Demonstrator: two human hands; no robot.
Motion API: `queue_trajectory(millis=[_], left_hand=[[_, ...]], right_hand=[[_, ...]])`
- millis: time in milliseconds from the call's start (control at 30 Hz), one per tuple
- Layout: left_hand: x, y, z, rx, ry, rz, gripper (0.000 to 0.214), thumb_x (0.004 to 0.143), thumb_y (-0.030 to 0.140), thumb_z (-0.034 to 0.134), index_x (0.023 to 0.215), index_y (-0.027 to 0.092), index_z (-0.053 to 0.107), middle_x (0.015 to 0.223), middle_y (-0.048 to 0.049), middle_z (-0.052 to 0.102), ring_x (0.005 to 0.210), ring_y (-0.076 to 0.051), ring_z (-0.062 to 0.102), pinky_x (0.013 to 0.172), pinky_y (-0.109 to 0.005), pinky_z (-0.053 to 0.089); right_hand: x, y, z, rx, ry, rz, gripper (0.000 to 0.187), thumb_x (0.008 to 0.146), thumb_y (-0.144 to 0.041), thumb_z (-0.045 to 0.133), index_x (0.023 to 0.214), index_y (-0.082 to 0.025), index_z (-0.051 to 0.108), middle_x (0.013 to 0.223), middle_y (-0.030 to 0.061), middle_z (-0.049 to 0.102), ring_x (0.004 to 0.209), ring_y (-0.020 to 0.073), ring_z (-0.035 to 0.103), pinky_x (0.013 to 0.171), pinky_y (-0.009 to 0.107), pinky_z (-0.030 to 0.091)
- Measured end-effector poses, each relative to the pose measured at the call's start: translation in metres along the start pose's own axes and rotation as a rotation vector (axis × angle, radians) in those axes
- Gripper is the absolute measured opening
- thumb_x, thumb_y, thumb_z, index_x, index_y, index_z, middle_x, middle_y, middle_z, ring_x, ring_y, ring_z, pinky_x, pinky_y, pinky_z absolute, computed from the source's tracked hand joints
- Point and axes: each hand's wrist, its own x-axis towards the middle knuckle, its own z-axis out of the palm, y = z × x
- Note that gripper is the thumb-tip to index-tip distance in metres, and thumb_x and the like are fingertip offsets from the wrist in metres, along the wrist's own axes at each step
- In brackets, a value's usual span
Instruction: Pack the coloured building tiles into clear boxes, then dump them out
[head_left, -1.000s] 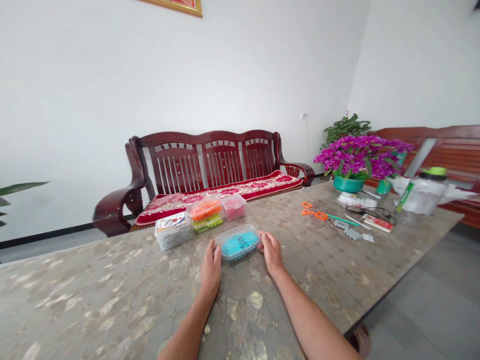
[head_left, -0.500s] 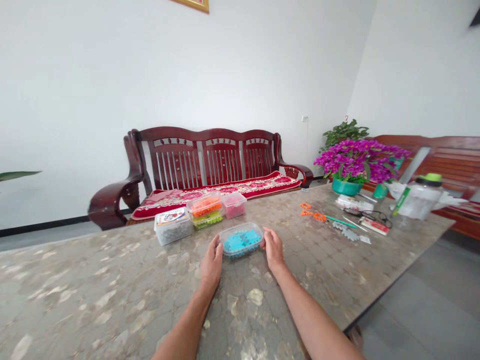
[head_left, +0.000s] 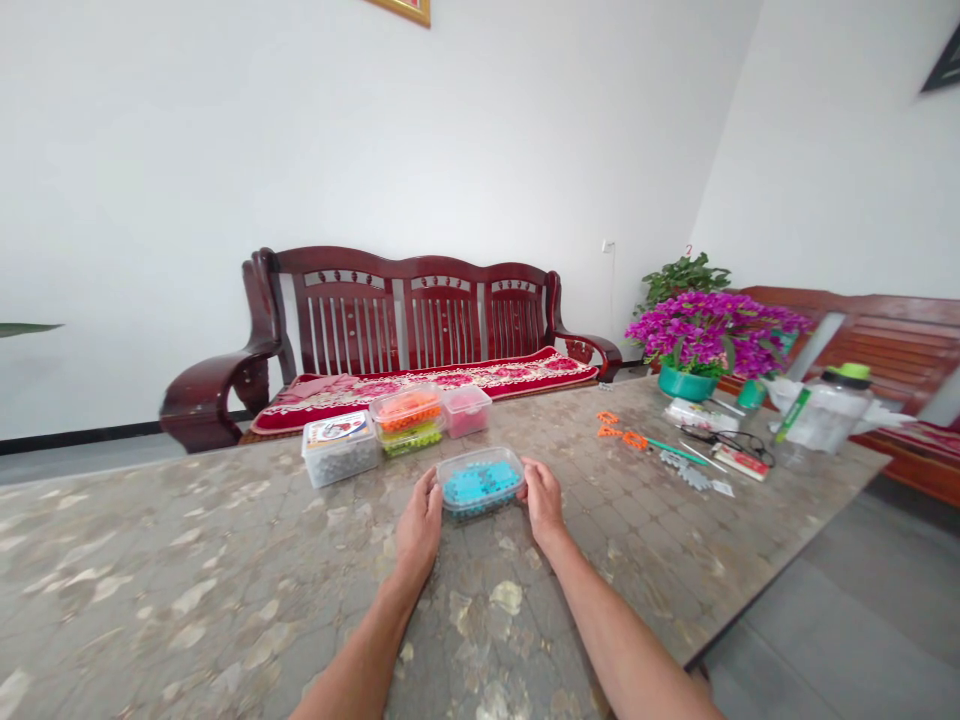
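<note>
Head view, and honestly hardly anything's changed over the last second: the camera has tipped a touch and the hold looks the same, so I'd call it steady rather than a letting-go. Biggest first: patterned table point(head_left: 225, 600) across the bottom, carved wooden settee point(head_left: 444, 315) beyond it around 12 o'clock, purple flowers point(head_left: 705, 325) at 2. Clocking from the clear tub of blue pieces point(head_left: 481, 482) mid-table: the box of grey pieces point(head_left: 341, 458) is between 9 and 10, an orange-filled box point(head_left: 406, 407) stacked on a green-filled box point(head_left: 412, 440) near 11, and the pink box point(head_left: 466, 413) at 12. Left hand point(head_left: 420, 520) is on the tub's 8 o'clock end, right hand point(head_left: 543, 502) on its 3, both curled narrow, tub held between them. Can't tell if its base touches the tabletop. Smallest: loose orange pieces point(head_left: 634, 440) past 2, grey gear pieces point(head_left: 686, 470) at 3.
</note>
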Motion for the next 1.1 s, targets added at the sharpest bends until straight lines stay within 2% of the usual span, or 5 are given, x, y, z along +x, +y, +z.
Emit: queue_trajectory(millis=[167, 400, 800, 1100], left_hand=[[-0.0018, 0.0049, -0.0007, -0.006, -0.015, -0.004, 0.044, 0.095, 0.030, 0.038, 0.133, 0.015, 0.052, 0.128, -0.0125, 0.065, 0.117, -0.025, 0.062, 0.099, -0.038, 0.047], [0.0002, 0.0007, 0.0021, -0.049, 0.013, 0.008, 0.041, 0.093, 0.028, 0.041, 0.131, 0.016, 0.054, 0.122, -0.0111, 0.069, 0.117, -0.024, 0.062, 0.101, -0.037, 0.046], [0.0001, 0.0006, 0.0019, -0.064, 0.027, 0.019, 0.040, 0.093, 0.028, 0.043, 0.128, 0.017, 0.056, 0.123, -0.0102, 0.068, 0.116, -0.023, 0.063, 0.099, -0.035, 0.047], [0.0032, 0.0039, 0.0007, -0.065, 0.024, 0.028, 0.039, 0.093, 0.027, 0.041, 0.127, 0.017, 0.057, 0.125, -0.0088, 0.067, 0.116, -0.021, 0.062, 0.099, -0.034, 0.047]], right_hand=[[-0.0005, -0.0005, -0.0004, 0.002, -0.007, -0.002, 0.049, 0.080, -0.052, 0.050, 0.104, -0.014, 0.069, 0.052, -0.0031, 0.056, 0.050, 0.0166, 0.053, 0.048, 0.026, 0.041], [0.0020, 0.0018, -0.0003, 0.001, -0.020, -0.011, 0.046, 0.079, -0.053, 0.052, 0.098, -0.015, 0.069, 0.053, -0.0026, 0.057, 0.051, 0.0168, 0.054, 0.049, 0.026, 0.041], [0.0014, 0.0020, 0.0002, 0.029, -0.040, 0.030, 0.049, 0.078, -0.055, 0.052, 0.102, -0.016, 0.069, 0.055, -0.0016, 0.059, 0.050, 0.0175, 0.055, 0.046, 0.027, 0.041], [0.0032, 0.0066, -0.0008, 0.032, -0.053, -0.001, 0.047, 0.080, -0.054, 0.050, 0.101, -0.016, 0.069, 0.055, -0.0019, 0.059, 0.050, 0.0177, 0.055, 0.047, 0.027, 0.042]])
